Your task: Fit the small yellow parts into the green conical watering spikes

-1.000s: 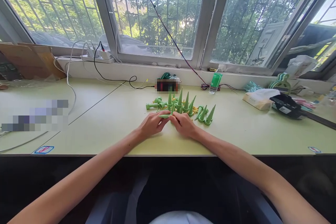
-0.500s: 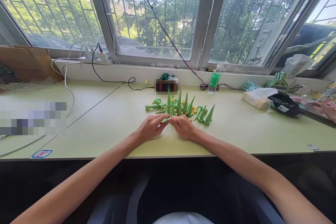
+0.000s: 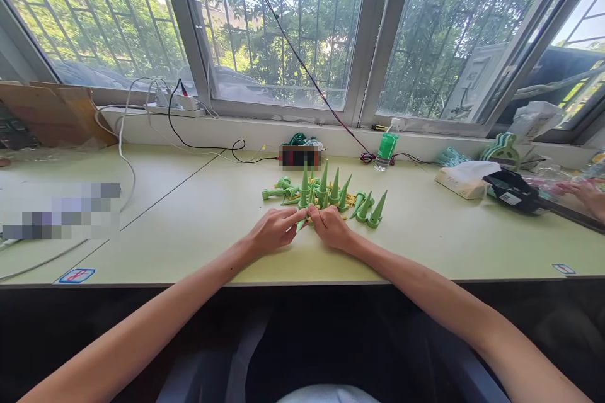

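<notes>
Just beyond the left fingers, some loose green pieces (image 3: 271, 193) are lying on their sides, and I'd guess those haven't been dealt with yet. The left hand (image 3: 274, 228) has a green spike (image 3: 301, 225) pinched in its fingertips, tip angled down, so that one's probably mid-job. Past the fingers, a bunch of standing spikes (image 3: 323, 186) look done to me. The right hand (image 3: 331, 227) curls in beside the held one; can't tell what it's gripping. Beyond its fingers: yellow bits (image 3: 350, 199), then more spikes (image 3: 377, 211) leaning over, status unclear.
</notes>
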`<action>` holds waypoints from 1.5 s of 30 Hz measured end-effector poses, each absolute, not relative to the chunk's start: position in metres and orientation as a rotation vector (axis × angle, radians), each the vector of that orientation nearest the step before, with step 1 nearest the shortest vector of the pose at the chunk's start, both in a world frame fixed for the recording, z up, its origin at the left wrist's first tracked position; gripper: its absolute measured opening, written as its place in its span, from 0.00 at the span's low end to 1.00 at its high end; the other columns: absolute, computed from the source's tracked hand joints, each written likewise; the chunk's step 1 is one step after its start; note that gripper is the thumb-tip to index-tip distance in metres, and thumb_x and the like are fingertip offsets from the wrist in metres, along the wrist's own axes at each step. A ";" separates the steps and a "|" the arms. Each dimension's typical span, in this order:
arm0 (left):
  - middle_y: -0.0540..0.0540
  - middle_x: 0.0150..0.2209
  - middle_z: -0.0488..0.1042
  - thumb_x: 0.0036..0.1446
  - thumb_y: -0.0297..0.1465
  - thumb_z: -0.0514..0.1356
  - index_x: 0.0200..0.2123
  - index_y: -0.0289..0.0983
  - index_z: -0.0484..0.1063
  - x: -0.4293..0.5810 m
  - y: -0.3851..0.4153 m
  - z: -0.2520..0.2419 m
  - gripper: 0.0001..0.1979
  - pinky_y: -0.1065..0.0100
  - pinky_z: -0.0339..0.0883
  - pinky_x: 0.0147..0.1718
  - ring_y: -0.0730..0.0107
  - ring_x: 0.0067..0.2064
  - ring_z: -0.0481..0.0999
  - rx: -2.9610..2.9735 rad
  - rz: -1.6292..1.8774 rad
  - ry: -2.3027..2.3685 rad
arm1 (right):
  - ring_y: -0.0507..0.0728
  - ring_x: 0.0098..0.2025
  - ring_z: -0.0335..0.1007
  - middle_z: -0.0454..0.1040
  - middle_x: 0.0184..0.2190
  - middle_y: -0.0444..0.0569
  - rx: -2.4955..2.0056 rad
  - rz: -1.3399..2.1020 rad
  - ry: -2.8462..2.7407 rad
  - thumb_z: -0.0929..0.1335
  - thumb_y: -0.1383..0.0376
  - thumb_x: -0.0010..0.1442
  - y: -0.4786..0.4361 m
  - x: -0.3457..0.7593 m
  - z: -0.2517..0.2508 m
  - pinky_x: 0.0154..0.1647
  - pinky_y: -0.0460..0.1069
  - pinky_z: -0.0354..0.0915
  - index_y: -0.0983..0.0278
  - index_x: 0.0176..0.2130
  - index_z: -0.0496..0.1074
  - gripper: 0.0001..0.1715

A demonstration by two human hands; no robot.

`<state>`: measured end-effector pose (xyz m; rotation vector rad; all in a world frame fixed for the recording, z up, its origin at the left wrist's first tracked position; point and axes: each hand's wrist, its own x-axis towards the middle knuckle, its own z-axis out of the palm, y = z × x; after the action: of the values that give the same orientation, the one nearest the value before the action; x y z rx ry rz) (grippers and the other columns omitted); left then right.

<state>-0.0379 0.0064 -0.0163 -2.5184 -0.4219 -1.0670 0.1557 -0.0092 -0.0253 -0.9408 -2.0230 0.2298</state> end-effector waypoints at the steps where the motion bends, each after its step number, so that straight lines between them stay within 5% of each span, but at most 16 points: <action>1: 0.50 0.26 0.70 0.64 0.26 0.53 0.50 0.36 0.68 -0.038 0.005 -0.015 0.12 0.71 0.56 0.23 0.74 0.22 0.66 -2.511 -1.064 -0.420 | 0.47 0.16 0.43 0.47 0.13 0.40 -0.947 0.233 -2.016 0.51 0.54 0.72 -0.009 0.156 -0.025 0.20 0.47 0.47 0.61 0.15 0.51 0.36; 8: 0.52 0.23 0.67 0.65 0.25 0.51 0.52 0.37 0.69 -0.036 0.004 -0.012 0.14 0.72 0.55 0.21 0.76 0.21 0.64 -2.462 -1.098 -0.397 | 0.48 0.16 0.51 0.53 0.11 0.42 -0.997 0.366 -1.982 0.51 0.56 0.73 -0.015 0.154 -0.018 0.24 0.47 0.53 0.61 0.13 0.51 0.37; 19: 0.45 0.33 0.80 0.63 0.30 0.58 0.47 0.37 0.70 -0.030 0.003 -0.013 0.10 0.73 0.64 0.26 0.73 0.27 0.75 -2.514 -1.285 -0.456 | 0.48 0.20 0.48 0.56 0.16 0.41 -1.010 0.213 -1.942 0.53 0.51 0.71 -0.018 0.155 -0.016 0.24 0.46 0.48 0.62 0.20 0.55 0.33; 29: 0.55 0.19 0.66 0.64 0.30 0.57 0.34 0.36 0.69 -0.033 -0.002 -0.008 0.05 0.73 0.53 0.19 0.80 0.17 0.56 -2.688 -1.381 -0.609 | 0.49 0.20 0.55 0.61 0.21 0.40 -0.996 0.169 -2.038 0.56 0.56 0.72 -0.030 0.157 -0.007 0.26 0.44 0.50 0.62 0.34 0.62 0.18; 45: 0.55 0.19 0.64 0.65 0.31 0.55 0.35 0.35 0.70 -0.034 -0.004 -0.007 0.08 0.74 0.55 0.22 0.79 0.19 0.56 -2.804 -1.354 -0.734 | 0.49 0.21 0.51 0.57 0.20 0.41 -0.899 0.169 -2.099 0.51 0.55 0.73 -0.020 0.160 -0.017 0.26 0.46 0.50 0.61 0.27 0.56 0.25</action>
<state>-0.0341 -0.0036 -0.0071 -2.8041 -0.7344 -1.3540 0.1600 -0.0201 -0.0171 -0.8992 -2.0992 0.1691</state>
